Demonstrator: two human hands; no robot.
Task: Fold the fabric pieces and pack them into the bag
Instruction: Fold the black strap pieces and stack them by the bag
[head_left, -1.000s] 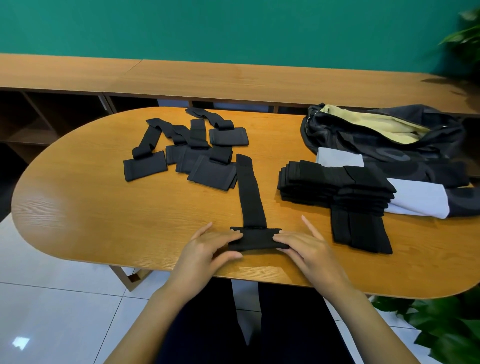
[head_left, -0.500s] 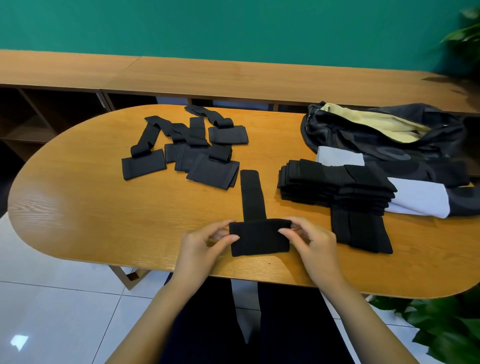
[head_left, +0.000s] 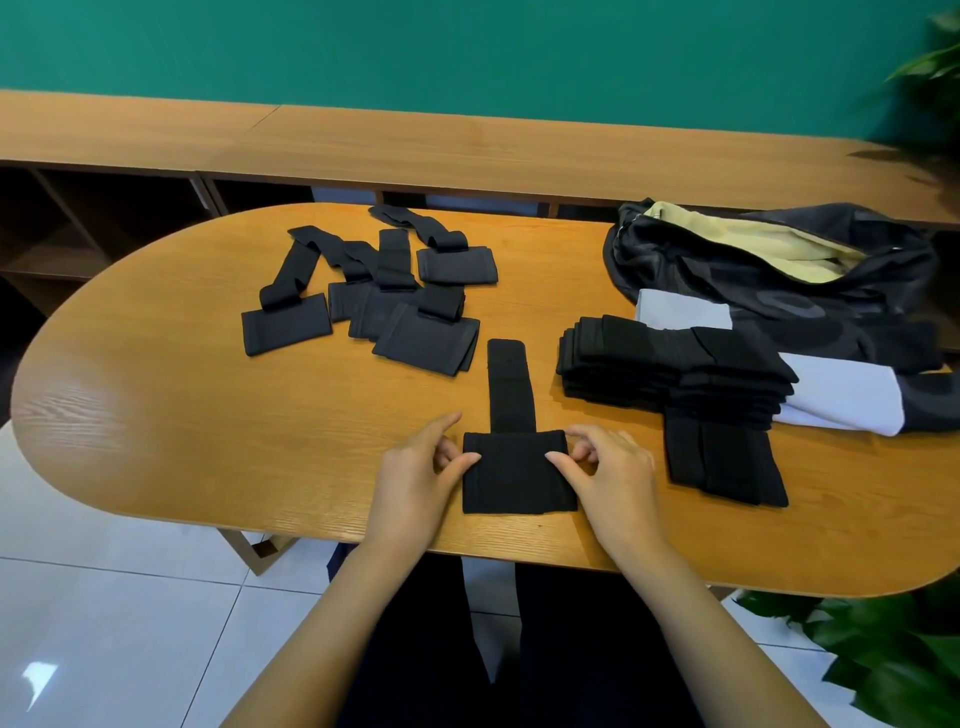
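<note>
Pinching black T-shaped fabric piece (head_left: 514, 475), likely soft, light and limp, by its side edges with left hand (head_left: 415, 480) and right hand (head_left: 610, 475).

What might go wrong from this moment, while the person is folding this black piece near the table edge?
1. The fabric piece, pinched by the left hand and right hand, lies close to the near edge of the table and may slide off.
2. Its long strap lies unfolded; the fold may come out crooked.
3. The stack of folded pieces looks uneven; adding one may tip it.
</note>
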